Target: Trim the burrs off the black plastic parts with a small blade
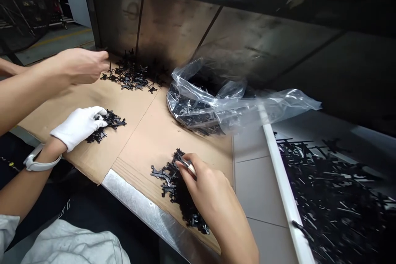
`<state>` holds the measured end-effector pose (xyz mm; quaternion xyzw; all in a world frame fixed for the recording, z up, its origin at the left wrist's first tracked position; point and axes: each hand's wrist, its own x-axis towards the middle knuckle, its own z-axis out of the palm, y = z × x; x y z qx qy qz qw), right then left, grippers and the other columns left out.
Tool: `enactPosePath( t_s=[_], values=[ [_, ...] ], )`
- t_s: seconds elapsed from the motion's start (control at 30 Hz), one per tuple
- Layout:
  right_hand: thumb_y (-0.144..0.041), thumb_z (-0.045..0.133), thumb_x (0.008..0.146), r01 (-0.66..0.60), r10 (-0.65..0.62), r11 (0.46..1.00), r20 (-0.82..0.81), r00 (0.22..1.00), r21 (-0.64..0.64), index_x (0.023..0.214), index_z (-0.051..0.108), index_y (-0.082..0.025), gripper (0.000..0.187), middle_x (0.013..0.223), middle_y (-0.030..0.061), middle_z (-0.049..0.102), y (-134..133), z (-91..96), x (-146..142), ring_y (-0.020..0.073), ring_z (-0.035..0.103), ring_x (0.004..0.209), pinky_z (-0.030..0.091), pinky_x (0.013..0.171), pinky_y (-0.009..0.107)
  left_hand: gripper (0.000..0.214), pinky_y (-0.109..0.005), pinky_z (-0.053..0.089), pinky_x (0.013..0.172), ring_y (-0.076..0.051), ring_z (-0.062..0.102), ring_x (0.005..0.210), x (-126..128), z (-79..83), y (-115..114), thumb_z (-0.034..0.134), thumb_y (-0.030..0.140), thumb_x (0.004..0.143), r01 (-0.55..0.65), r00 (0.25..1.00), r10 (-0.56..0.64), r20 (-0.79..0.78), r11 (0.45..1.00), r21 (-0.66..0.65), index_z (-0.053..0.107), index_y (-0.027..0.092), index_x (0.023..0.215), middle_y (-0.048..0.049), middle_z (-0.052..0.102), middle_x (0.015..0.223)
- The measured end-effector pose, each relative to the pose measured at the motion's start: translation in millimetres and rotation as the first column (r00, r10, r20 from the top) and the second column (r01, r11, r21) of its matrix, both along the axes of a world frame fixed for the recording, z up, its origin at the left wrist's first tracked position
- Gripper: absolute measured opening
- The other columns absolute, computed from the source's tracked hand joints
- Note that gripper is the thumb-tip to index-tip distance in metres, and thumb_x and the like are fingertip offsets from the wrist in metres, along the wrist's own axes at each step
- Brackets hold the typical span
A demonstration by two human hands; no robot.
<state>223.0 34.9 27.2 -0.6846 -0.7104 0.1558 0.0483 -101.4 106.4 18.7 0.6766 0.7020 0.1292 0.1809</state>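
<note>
My left hand (81, 126), in a white glove with a pale watch at the wrist, has its fingers curled on a small heap of black plastic parts (116, 120). Those parts rest on the cardboard sheet (139, 140). Bare, my right hand (206, 185) grips a small metal tool with a pale handle (189, 166); its exact kind is hidden by the fingers. The tool's tip is at another pile of black plastic parts (168, 187) close to the front edge. Part of that pile lies under my palm and wrist.
A co-worker's hand (83, 66) reaches in from the left, near a farther heap of black parts (133, 76). An opened clear plastic bag (198, 111) of black parts stands mid-table. To the right, a white-rimmed bin (280, 181) holds many more. A dark metal panel (247, 41) rises behind.
</note>
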Motion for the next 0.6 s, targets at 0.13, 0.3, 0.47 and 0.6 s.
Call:
enactPosePath(
  t_s=[0.13,0.3,0.47,0.6],
  values=[
    [-0.038,0.046,0.101,-0.011,0.012,0.999,-0.031,0.999,0.046,0.107,0.066,-0.024,0.026,0.078,0.0075,0.077,1,-4.4,5,0.0302,0.074,0.070,0.045,0.057,0.032,0.036,-0.039,0.049,0.101,-0.030,0.067,0.109,-4,7.4,-6,0.060,0.048,0.083,-0.135,0.973,0.120,0.196,0.989,0.067,0.071,0.022,0.105,-0.0082,0.076,0.116],
    [-0.035,0.051,0.099,-0.041,0.081,0.988,-0.269,0.960,0.150,0.098,0.068,-0.023,0.021,0.076,0.0056,0.074,0,-3.8,-2,0.0247,0.070,0.067,0.049,0.060,0.031,0.029,-0.031,0.054,0.083,-0.023,0.066,0.090,12,19.5,-16,0.070,0.040,0.068,-0.291,0.781,0.207,0.589,0.955,0.050,0.070,0.020,0.089,-0.0062,0.076,0.098],
    [-0.032,0.061,0.095,-0.022,0.151,0.981,-0.682,0.715,0.193,0.100,0.069,-0.023,0.013,0.075,0.0003,0.067,-12,1.9,-34,0.0158,0.062,0.063,0.049,0.058,0.026,0.024,-0.024,0.053,0.070,-0.014,0.062,0.078,74,11.5,-41,0.065,0.040,0.077,-0.215,0.422,0.160,0.893,0.974,-0.073,0.064,0.020,0.091,-0.0036,0.069,0.092],
    [-0.028,0.071,0.088,0.040,0.165,0.979,-0.895,0.415,0.199,0.119,0.064,-0.022,0.033,0.083,-0.0018,0.064,-17,-5.6,-53,0.0100,0.052,0.057,0.046,0.053,0.023,0.026,-0.023,0.050,0.055,-0.012,0.057,0.066,126,0.6,-66,0.062,0.048,0.084,-0.044,0.293,0.198,0.935,0.980,-0.194,0.062,0.023,0.090,-0.0013,0.063,0.081]
  ],
)
